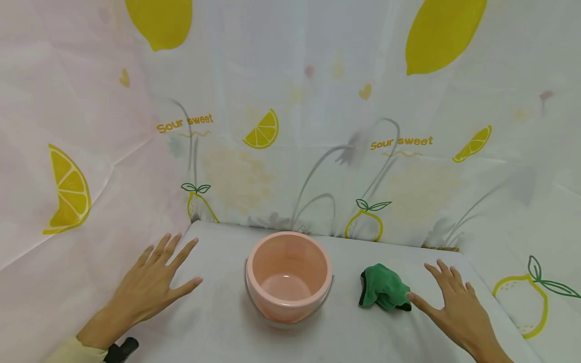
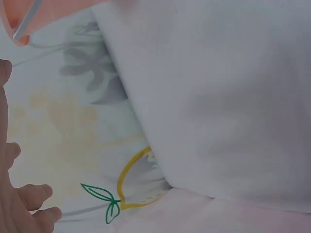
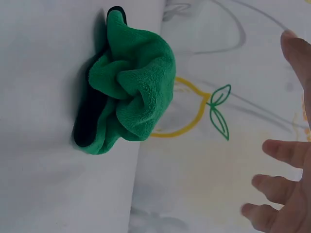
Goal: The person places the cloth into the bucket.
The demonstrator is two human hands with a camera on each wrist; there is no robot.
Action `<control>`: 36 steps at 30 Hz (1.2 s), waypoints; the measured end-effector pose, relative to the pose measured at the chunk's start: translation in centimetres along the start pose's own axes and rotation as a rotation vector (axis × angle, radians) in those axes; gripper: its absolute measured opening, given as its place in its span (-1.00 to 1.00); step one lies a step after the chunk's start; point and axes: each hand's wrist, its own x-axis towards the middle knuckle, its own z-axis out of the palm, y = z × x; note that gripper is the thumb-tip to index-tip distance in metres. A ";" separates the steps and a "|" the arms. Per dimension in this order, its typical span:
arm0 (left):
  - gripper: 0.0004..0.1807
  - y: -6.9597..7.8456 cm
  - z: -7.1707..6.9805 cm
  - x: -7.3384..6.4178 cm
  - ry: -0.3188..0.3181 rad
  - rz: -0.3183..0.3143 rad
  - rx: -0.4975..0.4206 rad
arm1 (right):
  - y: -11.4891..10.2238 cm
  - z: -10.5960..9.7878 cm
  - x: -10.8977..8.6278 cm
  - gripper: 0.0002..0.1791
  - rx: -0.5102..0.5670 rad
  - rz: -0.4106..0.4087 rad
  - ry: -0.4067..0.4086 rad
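Observation:
A pink bucket with a thin handle lowered around its side stands upright in the middle of the white table; its visible inside holds nothing. To its right lies a crumpled green cloth with dark edging, seen close up in the right wrist view as a bunched cloth. My left hand is held left of the bucket, fingers spread, touching nothing. My right hand hovers just right of the cloth with fingers spread; its thumb tip overlaps the cloth's edge in the head view, while the right wrist view shows them apart.
A white tabletop spans the front. Behind it and at both sides hang pale sheets printed with lemons and lettering. A black strap piece sits at my left wrist, by a light sleeve.

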 end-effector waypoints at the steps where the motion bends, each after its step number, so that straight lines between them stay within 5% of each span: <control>1: -0.03 0.1 0.0 0.0 -0.002 -0.009 -0.019 | -0.1 -0.1 0.0 -0.04 -0.003 0.027 -0.021; 5: -0.15 0.6 0.1 0.2 0.004 -0.062 -0.136 | -0.3 0.0 0.1 -0.09 0.003 0.092 -0.055; 12: -0.44 1.7 0.2 0.6 -0.003 -0.168 -0.365 | -0.3 1.1 0.3 -0.20 0.043 0.093 -0.006; 20: -0.61 2.9 1.0 1.2 -0.027 -0.222 -0.589 | -0.5 2.6 0.3 -0.17 0.109 0.106 -0.015; 36: -0.57 4.9 3.0 2.2 -0.050 -0.206 -0.830 | -0.6 5.5 1.1 -0.11 0.201 0.137 -0.034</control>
